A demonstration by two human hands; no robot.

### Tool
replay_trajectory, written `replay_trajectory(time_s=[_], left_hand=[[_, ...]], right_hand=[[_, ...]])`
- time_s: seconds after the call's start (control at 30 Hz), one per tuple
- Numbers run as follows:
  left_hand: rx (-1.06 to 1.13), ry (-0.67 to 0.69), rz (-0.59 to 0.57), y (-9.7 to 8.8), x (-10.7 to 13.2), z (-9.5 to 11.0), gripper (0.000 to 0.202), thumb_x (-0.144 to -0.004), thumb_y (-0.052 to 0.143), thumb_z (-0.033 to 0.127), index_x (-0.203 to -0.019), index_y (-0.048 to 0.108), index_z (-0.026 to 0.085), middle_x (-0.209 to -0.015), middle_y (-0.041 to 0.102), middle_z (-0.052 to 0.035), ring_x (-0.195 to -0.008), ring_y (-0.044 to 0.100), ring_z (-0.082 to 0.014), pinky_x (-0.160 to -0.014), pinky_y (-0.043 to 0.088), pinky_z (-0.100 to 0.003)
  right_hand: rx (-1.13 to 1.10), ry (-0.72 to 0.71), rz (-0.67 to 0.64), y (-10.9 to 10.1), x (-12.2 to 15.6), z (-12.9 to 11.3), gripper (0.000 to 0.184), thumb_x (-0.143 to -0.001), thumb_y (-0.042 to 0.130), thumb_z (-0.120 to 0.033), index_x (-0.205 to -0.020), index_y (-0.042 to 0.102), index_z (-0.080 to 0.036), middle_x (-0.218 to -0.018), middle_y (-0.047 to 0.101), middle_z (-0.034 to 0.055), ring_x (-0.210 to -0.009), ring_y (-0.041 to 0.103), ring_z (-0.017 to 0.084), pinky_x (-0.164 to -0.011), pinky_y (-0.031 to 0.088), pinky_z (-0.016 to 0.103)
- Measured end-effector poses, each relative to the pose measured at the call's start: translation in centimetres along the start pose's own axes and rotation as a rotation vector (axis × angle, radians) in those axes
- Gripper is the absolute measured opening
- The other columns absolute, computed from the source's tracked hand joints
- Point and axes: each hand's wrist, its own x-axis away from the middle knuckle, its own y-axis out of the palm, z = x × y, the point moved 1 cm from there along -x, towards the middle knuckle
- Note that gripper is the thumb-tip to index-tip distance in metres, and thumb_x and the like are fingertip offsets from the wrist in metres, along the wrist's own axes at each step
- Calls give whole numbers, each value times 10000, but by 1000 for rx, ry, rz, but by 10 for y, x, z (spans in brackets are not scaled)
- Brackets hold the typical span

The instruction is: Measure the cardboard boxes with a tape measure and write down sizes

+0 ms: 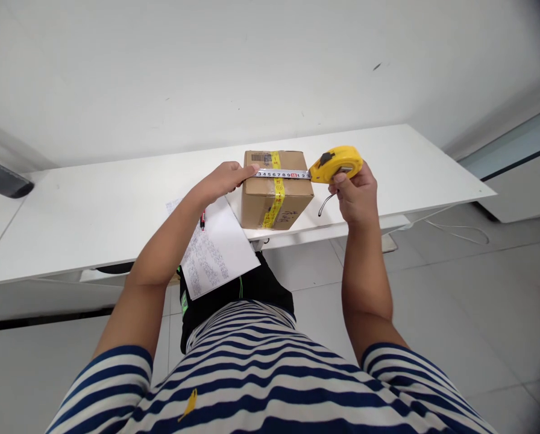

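A brown cardboard box (256, 208) with yellow printed tape stands on the white table (116, 199). Across its top lies the drawn-out blade of a yellow tape measure (340, 163), its numbers facing up. My left hand (227, 179) pinches the blade's end at the box's left edge; the thumb presses on it. My right hand (358, 193) is wrapped round the tape measure's case, just off the box's right side. A black wrist strap (323, 206) dangles from the case.
Handwritten paper (220, 247) overhangs the table's front edge, with a red and black pen (202, 220) on it beside my left forearm. A dark object (3, 176) sits at the far left. The white wall (234, 72) rises behind the table.
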Motion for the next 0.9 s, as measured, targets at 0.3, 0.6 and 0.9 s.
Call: replay_trajectory(time_s=[0.3,0.6,0.9], left_hand=[[22,73,-37,-5,-4,-3,442,-901,737,521,-649,562,203,-661,594,-17,-554,433,-87,-591,330,-288],[93,262,80,-33,67,1,353,-974,628,406,-706,519,205,-648,511,15,-598,445,-89,-590,354,-252],[167,-46,-67,1,169,-66,620,-975,382,797,-859,548,211,-777,525,7,-701,485,-131,-654,419,-295]], right_hand=[[58,-56,1,1,-4,-5,622,-725,866,-657,-1208,722,-293,-921,684,4,-691,609,122,-567,559,287],[83,-485,104,44,64,-71,577,-768,910,-451,-1295,687,-376,-1190,714,27,-1088,737,240,-872,669,405],[150,-639,-548,141,148,-72,479,-980,679,-307,-1430,517,-314,-1187,786,116,-1032,786,219,-792,671,363]])
